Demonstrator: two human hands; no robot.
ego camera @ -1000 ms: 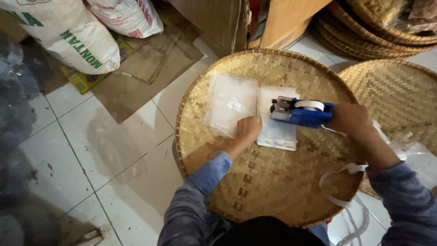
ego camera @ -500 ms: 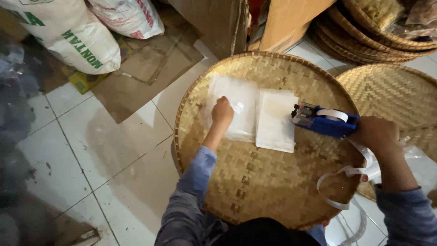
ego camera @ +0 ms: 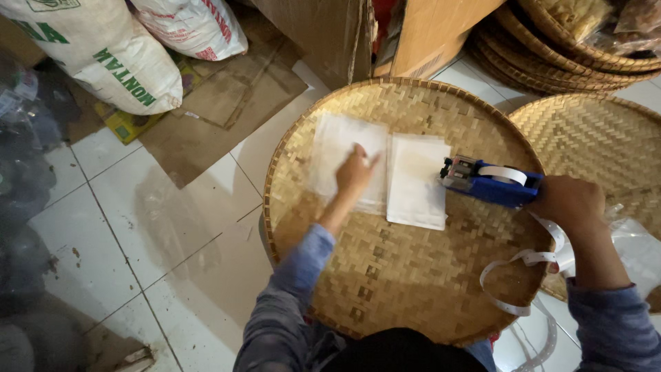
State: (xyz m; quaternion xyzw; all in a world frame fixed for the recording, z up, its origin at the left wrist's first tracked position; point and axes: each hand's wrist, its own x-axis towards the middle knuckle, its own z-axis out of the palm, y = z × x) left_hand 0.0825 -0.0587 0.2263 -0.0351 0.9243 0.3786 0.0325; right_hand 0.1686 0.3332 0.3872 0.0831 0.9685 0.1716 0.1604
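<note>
Blue handheld label gun [ego camera: 492,180] gripped in right hand [ego camera: 568,203], nose at edge of right white flat packet [ego camera: 416,180] on round woven bamboo tray [ego camera: 385,275]. Left hand [ego camera: 354,172] rests on left white packet [ego camera: 344,155], fingers seemingly loosely extended. White backing strip [ego camera: 523,265] trails.

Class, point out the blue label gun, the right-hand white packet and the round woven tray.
blue label gun [ego camera: 497,183], head view, blue body.
right-hand white packet [ego camera: 415,180], head view, middle.
round woven tray [ego camera: 385,289], head view, bare weave.

The scene is viewed steeply downward from a single head-worn camera, set close above a round woven tray [ego camera: 385,289] held over a tiled floor [ego camera: 138,227].
</note>
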